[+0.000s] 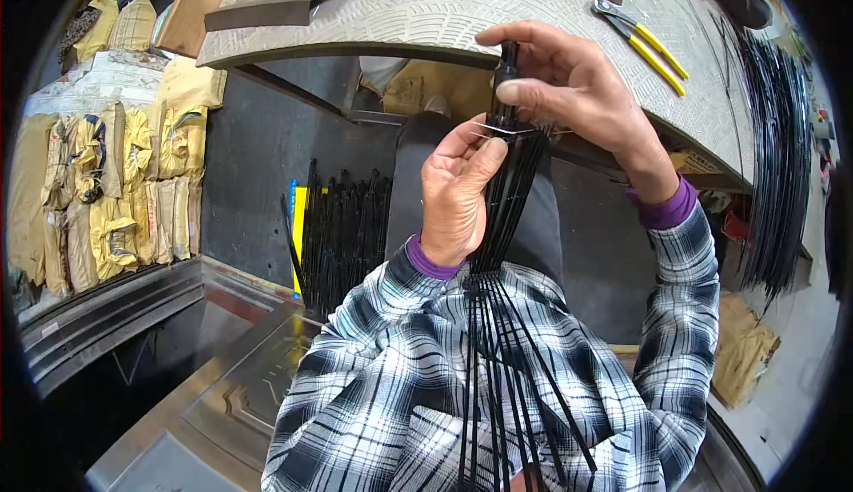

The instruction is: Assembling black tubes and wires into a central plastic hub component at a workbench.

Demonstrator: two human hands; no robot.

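Note:
A black umbrella frame [508,212] runs from my hands down over my lap and shirt, its long thin ribs spreading toward the lower edge. My left hand [455,199] pinches the rib ends just below the hub, thumb on top. Thin pale wire ends [487,127] stick out there by the thumb. Above it, my right hand [582,88] grips the black cylindrical hub piece [504,83] between thumb and fingers. The hub stands roughly upright in front of the table edge. Part of the hub and the finger ends are hidden.
Pliers with yellow handles [647,46] lie on the patterned grey tabletop [426,12]. Long black ribs [775,154] hang over the table's right side. Bundled black frames [346,226] stand at left beside a yellow panel [298,226]. Wrapped packages [124,172] are stacked far left.

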